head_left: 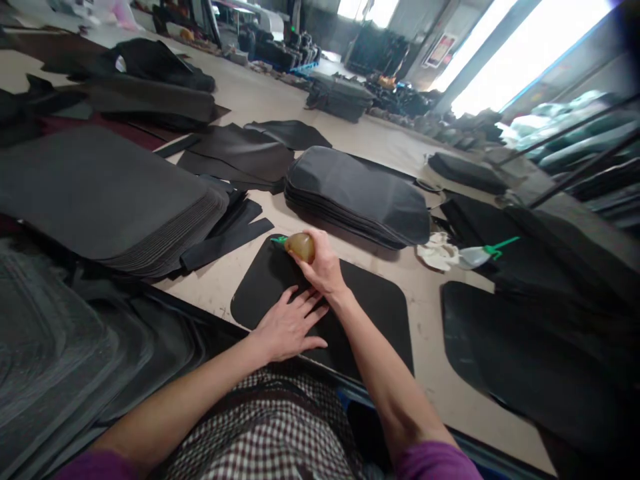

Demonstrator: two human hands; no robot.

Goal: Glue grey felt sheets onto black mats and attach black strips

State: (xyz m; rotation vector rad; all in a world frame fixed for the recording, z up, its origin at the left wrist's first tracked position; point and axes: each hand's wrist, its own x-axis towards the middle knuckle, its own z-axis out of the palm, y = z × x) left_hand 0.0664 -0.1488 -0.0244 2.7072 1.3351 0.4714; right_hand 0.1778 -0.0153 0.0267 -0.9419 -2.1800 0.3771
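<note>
A black sheet with rounded corners (380, 300) lies flat at the table's front edge, right before me. My left hand (293, 323) rests on it with the fingers spread. Wrapped round a yellowish squeeze bottle with a green nozzle (301, 247) is my right hand (323, 263). The bottle is tipped over, its nozzle pointing left at the sheet's far left corner. Whether anything flows from the tip is too small to tell. Just beyond the sheet sits a stack of dark rounded pieces (355, 187).
A tall stack of dark sheets (115, 193) stands at the left, with black strips (227, 243) beside it. To the right lie a white bottle with a green nozzle (475, 257), a pale cloth (437, 252) and more black sheets (525, 340). Bare tabletop (430, 360) shows between them.
</note>
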